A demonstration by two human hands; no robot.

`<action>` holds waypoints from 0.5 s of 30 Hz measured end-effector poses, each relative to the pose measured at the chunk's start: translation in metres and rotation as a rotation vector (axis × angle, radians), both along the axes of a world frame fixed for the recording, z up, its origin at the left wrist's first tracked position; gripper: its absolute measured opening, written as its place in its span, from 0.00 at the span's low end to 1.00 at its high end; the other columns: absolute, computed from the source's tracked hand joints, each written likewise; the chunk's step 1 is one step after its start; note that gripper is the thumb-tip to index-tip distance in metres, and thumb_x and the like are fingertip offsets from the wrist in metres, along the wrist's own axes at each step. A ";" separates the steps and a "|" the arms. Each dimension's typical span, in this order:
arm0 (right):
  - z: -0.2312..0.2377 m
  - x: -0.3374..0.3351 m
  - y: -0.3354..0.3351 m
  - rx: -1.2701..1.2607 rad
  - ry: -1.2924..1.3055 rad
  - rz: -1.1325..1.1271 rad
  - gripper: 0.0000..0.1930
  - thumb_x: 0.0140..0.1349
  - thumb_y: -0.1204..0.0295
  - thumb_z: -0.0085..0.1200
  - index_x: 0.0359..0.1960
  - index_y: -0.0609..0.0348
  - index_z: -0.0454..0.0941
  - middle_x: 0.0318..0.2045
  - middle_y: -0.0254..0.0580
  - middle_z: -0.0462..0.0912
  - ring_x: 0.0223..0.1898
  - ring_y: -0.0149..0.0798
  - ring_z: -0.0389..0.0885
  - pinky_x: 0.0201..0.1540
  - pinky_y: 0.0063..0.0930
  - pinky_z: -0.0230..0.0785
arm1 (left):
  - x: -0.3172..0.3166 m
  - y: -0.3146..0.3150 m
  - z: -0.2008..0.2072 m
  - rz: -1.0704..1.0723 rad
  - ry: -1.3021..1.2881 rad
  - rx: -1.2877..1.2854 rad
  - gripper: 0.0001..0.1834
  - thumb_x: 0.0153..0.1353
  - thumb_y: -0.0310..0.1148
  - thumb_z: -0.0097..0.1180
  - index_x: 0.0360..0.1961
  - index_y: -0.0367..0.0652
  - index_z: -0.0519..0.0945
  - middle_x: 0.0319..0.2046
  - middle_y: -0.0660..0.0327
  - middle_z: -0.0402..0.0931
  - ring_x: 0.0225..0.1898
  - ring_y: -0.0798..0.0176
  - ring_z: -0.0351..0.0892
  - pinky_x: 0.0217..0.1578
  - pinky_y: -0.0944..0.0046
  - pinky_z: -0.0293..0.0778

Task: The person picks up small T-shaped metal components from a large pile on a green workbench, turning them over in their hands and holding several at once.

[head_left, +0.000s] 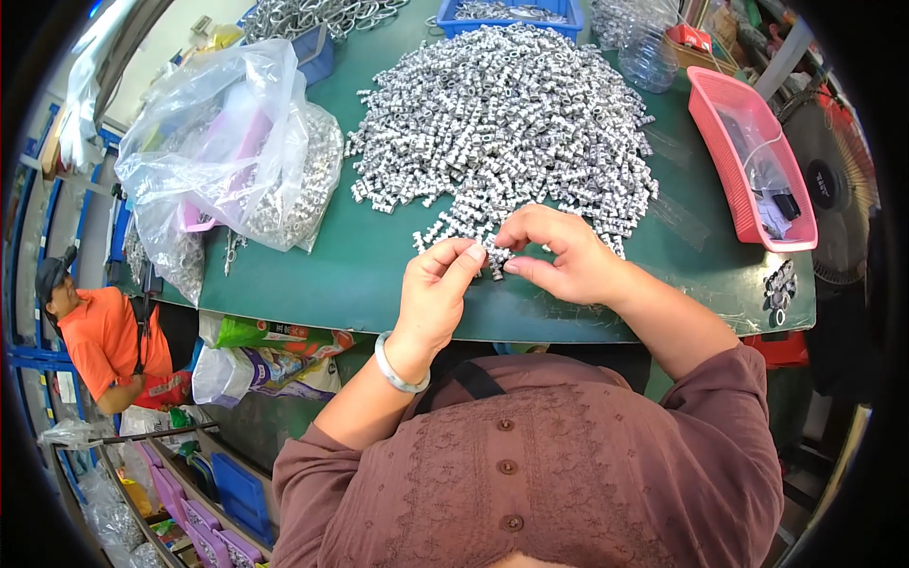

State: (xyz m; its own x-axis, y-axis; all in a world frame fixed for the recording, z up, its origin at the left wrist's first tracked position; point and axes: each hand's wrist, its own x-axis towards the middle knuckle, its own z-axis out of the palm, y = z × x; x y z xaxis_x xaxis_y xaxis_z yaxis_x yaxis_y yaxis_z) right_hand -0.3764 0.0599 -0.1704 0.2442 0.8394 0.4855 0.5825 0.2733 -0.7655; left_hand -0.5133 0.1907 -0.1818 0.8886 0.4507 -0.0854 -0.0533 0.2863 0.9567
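A large heap of small silver metal parts covers the middle of the green table, and its loose near edge reaches my fingers. My left hand is closed in a pinch, thumb against index finger, with a light bangle on the wrist. Close on its right, my right hand curls its thumb and index finger inward. A small silver metal part shows between the fingertips of both hands. Its exact shape is partly hidden by the fingers, and other parts lie just behind it.
At left on the green table lie clear plastic bags of metal parts. Blue trays stand at the back. A pink basket sits at right beside a fan. A person in orange is at far left.
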 end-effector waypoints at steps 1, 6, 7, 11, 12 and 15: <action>-0.003 0.001 0.000 0.014 -0.052 -0.024 0.09 0.52 0.80 0.55 0.36 0.63 0.73 0.31 0.40 0.77 0.30 0.31 0.76 0.36 0.22 0.69 | 0.001 -0.001 0.000 -0.002 0.001 -0.002 0.06 0.59 0.28 0.52 0.32 0.36 0.78 0.27 0.66 0.74 0.30 0.76 0.69 0.32 0.75 0.64; -0.005 -0.001 -0.005 -0.089 0.228 -0.078 0.09 0.55 0.78 0.53 0.39 0.63 0.74 0.30 0.37 0.79 0.31 0.28 0.76 0.36 0.20 0.69 | 0.007 -0.003 -0.001 -0.021 0.018 -0.029 0.09 0.61 0.29 0.48 0.38 0.36 0.76 0.30 0.62 0.77 0.33 0.71 0.73 0.36 0.72 0.68; -0.005 -0.001 -0.005 -0.137 0.499 -0.044 0.08 0.56 0.78 0.52 0.39 0.64 0.74 0.30 0.36 0.79 0.31 0.27 0.76 0.37 0.19 0.68 | 0.008 -0.003 -0.001 -0.023 -0.005 -0.019 0.10 0.62 0.29 0.47 0.39 0.35 0.76 0.32 0.61 0.77 0.34 0.70 0.74 0.37 0.71 0.68; -0.006 -0.001 -0.004 -0.167 0.878 -0.004 0.08 0.58 0.76 0.51 0.38 0.65 0.75 0.30 0.35 0.79 0.31 0.25 0.75 0.37 0.19 0.69 | 0.010 -0.007 0.000 -0.008 -0.033 -0.085 0.11 0.62 0.28 0.46 0.42 0.35 0.75 0.35 0.60 0.77 0.36 0.69 0.75 0.39 0.70 0.69; -0.007 -0.001 -0.004 -0.170 0.921 0.007 0.08 0.58 0.76 0.51 0.38 0.65 0.75 0.30 0.35 0.79 0.31 0.25 0.75 0.37 0.20 0.69 | 0.011 -0.009 0.002 -0.031 -0.066 -0.065 0.11 0.62 0.28 0.46 0.43 0.34 0.74 0.35 0.59 0.77 0.37 0.68 0.75 0.40 0.69 0.69; -0.007 0.000 -0.005 -0.162 0.907 0.007 0.08 0.59 0.75 0.51 0.38 0.65 0.75 0.29 0.35 0.79 0.31 0.25 0.75 0.37 0.20 0.69 | 0.012 -0.010 0.004 -0.064 -0.099 -0.017 0.11 0.62 0.27 0.46 0.44 0.34 0.74 0.36 0.58 0.76 0.39 0.68 0.75 0.41 0.69 0.70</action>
State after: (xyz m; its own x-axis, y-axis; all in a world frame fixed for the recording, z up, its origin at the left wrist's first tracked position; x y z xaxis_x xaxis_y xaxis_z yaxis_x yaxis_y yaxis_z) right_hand -0.3759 0.0553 -0.1773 0.4684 0.8834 -0.0130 -0.2604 0.1239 -0.9575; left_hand -0.5015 0.1805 -0.1781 0.9199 0.3921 -0.0034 -0.1281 0.3085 0.9426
